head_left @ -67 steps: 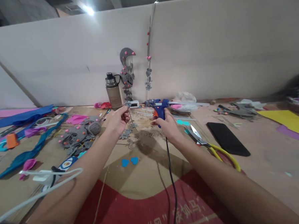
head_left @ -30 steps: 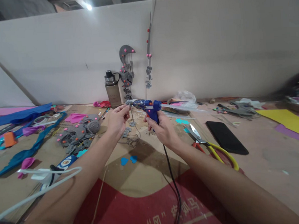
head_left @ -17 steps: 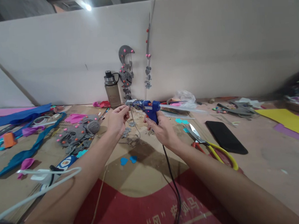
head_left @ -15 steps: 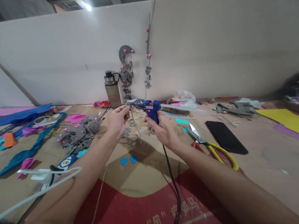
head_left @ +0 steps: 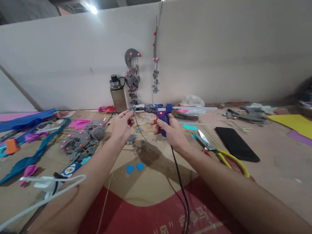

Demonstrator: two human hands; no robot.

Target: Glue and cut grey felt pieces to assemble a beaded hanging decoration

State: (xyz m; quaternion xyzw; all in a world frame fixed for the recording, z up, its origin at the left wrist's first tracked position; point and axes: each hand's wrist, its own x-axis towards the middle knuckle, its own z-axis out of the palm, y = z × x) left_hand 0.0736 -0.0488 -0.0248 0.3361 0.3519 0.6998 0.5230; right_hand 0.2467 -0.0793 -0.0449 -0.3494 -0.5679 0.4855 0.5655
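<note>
My left hand (head_left: 123,126) is closed in a pinch on a small grey felt piece (head_left: 132,108), from which a thin grey string (head_left: 139,126) trails down. Its outline is partly hidden by my fingertips. In my right hand (head_left: 174,130) is a blue glue gun (head_left: 162,114), gripped by its handle and lying nearly level, nozzle toward the felt piece. A clear glue stick (head_left: 197,108) sticks out of its back, and a small red light glows on its side. Two blue felt hearts (head_left: 135,167) and some grey felt flowers (head_left: 131,139) lie below the hands.
Yellow-handled scissors (head_left: 217,150) and a black phone (head_left: 236,144) lie at right. A bottle (head_left: 118,98) stands by the white partition (head_left: 207,51). Grey felt with pompoms (head_left: 80,139) and a white cable (head_left: 45,203) are at left. The gun's black cord (head_left: 181,185) runs toward me.
My right hand has drawn the glue gun slightly right, away from the felt piece, and levelled it. My left hand stays almost in place, still pinching the piece.
</note>
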